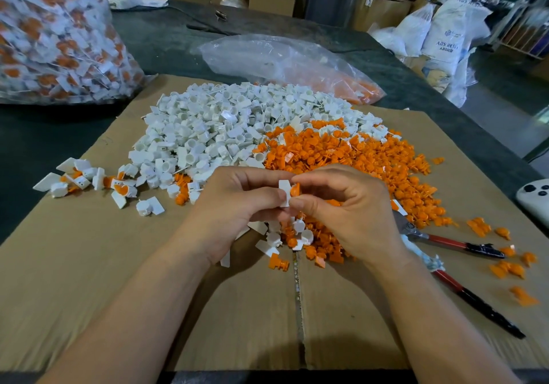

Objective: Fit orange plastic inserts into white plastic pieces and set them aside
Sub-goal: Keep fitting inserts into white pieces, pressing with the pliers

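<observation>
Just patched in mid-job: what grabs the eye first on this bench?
A big two-tone heap on the cardboard: white pieces left and behind, orange inserts right. In front, the left hand and right hand pinch a white piece and an orange insert together. A bulging clear bag of assembled pieces stands far left.

Smooth white plastic pieces [208,128] and faintly glossy orange plastic inserts [341,152] lie on a matt brown cardboard sheet [89,279], near a crinkled, glossy clear plastic bag [282,60] and metal pliers [445,241] with red-and-black coated handles.
</observation>
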The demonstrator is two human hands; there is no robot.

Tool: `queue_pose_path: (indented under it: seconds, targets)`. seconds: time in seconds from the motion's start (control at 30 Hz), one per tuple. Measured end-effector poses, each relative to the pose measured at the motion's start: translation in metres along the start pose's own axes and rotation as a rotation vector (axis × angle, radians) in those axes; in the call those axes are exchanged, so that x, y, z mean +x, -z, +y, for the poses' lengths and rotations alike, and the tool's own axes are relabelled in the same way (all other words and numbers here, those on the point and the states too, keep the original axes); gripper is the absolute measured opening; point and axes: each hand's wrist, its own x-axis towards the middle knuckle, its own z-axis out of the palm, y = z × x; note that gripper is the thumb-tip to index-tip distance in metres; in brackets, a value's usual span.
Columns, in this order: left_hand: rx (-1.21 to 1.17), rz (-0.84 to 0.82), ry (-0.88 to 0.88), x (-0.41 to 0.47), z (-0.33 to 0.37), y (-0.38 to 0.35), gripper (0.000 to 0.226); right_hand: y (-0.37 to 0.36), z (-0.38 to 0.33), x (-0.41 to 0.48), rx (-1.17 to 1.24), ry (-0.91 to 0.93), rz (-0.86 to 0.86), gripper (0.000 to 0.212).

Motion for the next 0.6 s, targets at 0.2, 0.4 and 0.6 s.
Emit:
queue_pose_path:
  seconds: [0.2,0.4,0.6]
  targets:
    - [-0.015,0.032,0.026,0.0005,-0.0005,0.0003,0.033,0.0005,0.0009,-0.0006,-0.022,0.014,-0.005,0.031]
    - [-0.011,0.029,0.028,0.0001,-0.0001,-0.0011,0.025,0.0011,0.0022,-0.0012,-0.042,0.011,-0.016,0.031]
    - [0.0,0.015,0.016,-0.0011,0.0008,-0.0017,0.024,0.0015,0.0024,-0.0017,-0.032,-0.025,-0.035,0.029]
